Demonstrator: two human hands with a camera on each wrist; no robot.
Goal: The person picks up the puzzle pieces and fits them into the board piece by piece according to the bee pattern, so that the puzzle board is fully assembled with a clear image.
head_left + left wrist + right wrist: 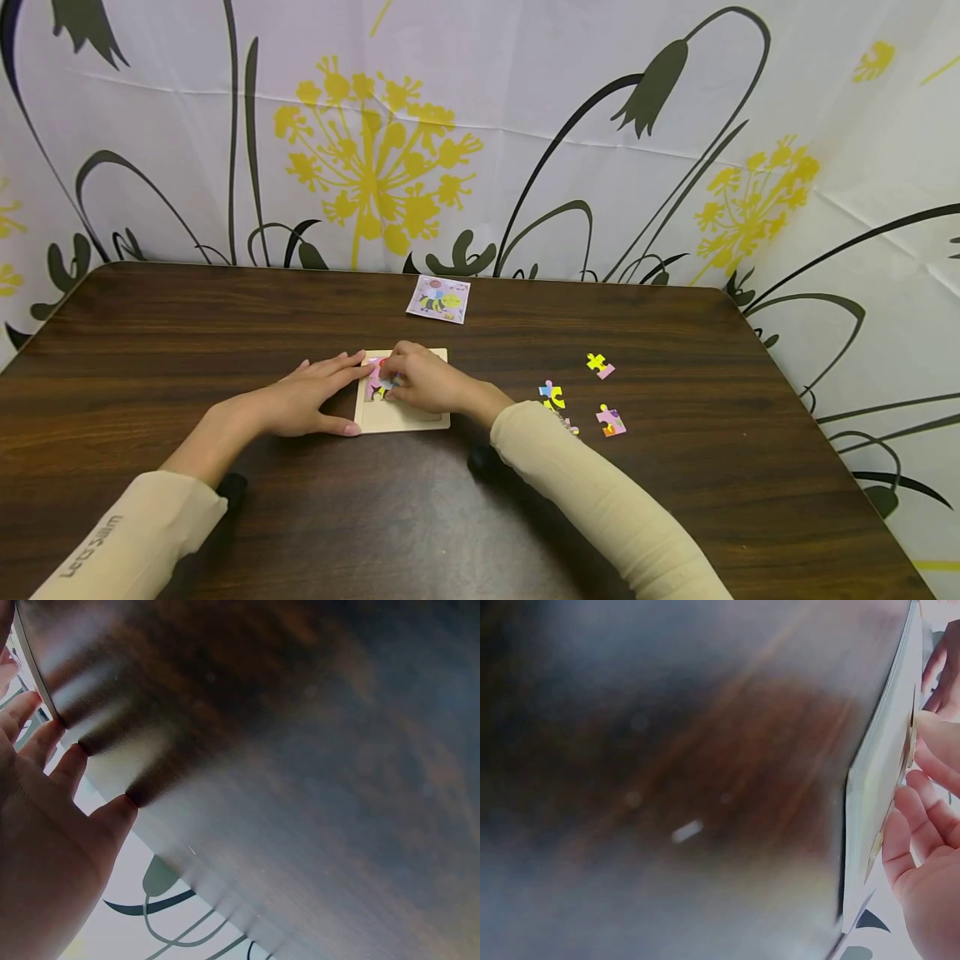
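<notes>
A pale wooden puzzle tray (405, 421) lies on the table, its upper part partly filled with pink jigsaw pieces (374, 385). Fingers spread, my left hand (311, 396) rests at the tray's left side, fingertips on its upper left rim and thumb by the lower left corner. My right hand (427, 382) reaches over the tray from the right with bent fingers, thumb and fingertips at a jigsaw piece inside the frame. From the right wrist view, the right hand (930, 832) sits close against the tray face (881, 772); its fingers hide most of that piece.
Right of the tray lie several loose jigsaw pieces, among them a yellow one (597, 364), a blue-and-yellow one (552, 393) and a pink one (611, 421). A bee picture card (439, 299) lies near the table's back edge. Behind hangs a flowered curtain (525, 108).
</notes>
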